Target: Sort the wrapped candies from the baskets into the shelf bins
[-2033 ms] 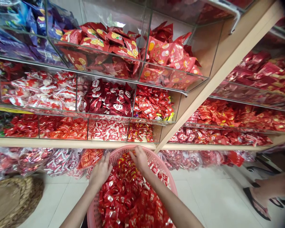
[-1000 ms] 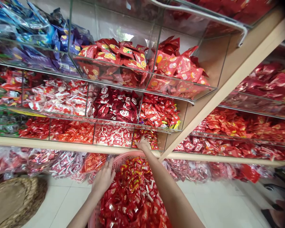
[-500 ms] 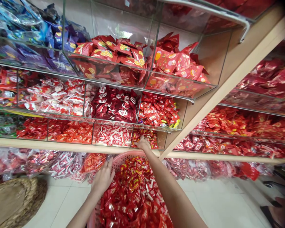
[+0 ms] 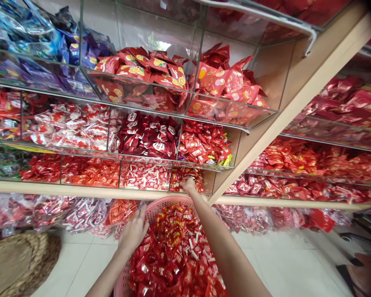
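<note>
A pink perforated basket (image 4: 168, 200) full of red-wrapped candies (image 4: 173, 255) is directly below me, with small red-and-yellow candies (image 4: 177, 225) heaped at its far end. My left hand (image 4: 133, 231) is closed over the basket's left rim, its fingers pointing forward. Reaching past the far rim, my right hand (image 4: 189, 185) is inside the lowest shelf bin, which holds small red-and-gold candies (image 4: 177, 177). The fingers of that hand curl down among the candies, and their tips are hidden.
Clear-walled bins hold maroon packets (image 4: 148, 136), white-and-red candies (image 4: 145, 175) and orange-print packets (image 4: 139, 66). A wooden post (image 4: 266, 148) slants up to the right. Bagged candies (image 4: 86, 214) lie under the shelf. A woven basket (image 4: 34, 260) stands on the tiled floor at left.
My right hand has drawn its fingers in and dipped among the candies of the bin. My left hand and the basket have stayed nearly in place. The view has shifted slightly.
</note>
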Action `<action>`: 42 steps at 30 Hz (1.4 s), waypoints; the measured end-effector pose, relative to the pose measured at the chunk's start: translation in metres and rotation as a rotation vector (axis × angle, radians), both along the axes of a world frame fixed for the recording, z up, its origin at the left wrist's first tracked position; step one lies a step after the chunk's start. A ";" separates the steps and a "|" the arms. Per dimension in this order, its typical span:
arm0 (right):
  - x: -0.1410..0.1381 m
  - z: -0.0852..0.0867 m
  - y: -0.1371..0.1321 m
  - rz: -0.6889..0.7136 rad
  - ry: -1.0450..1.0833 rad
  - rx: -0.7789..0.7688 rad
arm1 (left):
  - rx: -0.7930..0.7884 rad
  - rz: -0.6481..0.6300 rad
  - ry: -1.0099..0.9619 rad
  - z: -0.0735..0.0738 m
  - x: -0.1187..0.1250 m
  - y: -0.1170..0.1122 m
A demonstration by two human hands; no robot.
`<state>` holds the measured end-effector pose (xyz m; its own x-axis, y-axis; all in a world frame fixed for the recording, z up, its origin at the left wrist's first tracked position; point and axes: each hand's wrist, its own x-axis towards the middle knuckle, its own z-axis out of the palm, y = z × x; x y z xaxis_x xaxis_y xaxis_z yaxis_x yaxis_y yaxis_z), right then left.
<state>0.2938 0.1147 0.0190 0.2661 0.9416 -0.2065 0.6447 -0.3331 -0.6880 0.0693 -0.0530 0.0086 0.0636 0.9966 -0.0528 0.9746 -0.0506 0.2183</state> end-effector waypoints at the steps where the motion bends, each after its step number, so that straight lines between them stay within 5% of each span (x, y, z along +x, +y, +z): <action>1: 0.001 0.000 0.000 -0.010 0.053 0.007 | -0.004 0.003 0.000 0.000 0.000 0.000; 16: 0.024 0.029 -0.028 -0.034 0.598 0.136 | 0.018 0.003 -0.010 -0.002 0.000 -0.001; 21: 0.028 0.036 -0.064 0.106 0.645 0.194 | 0.009 -0.003 -0.013 0.002 0.002 -0.002; 28: 0.035 0.017 -0.106 0.276 0.641 0.147 | -0.001 0.001 -0.027 0.003 0.002 -0.001; 36: 0.050 -0.007 -0.109 0.300 0.441 0.222 | 0.016 -0.013 -0.023 0.002 0.001 -0.002; 42: 0.048 -0.009 -0.113 0.337 0.364 0.173 | 0.014 -0.025 0.020 0.000 0.002 -0.001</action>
<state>0.3420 0.0012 0.0098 -0.1176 0.9911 -0.0630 0.4051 -0.0101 -0.9142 0.0710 -0.0537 0.0082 0.0878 0.9953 -0.0401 0.9772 -0.0782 0.1976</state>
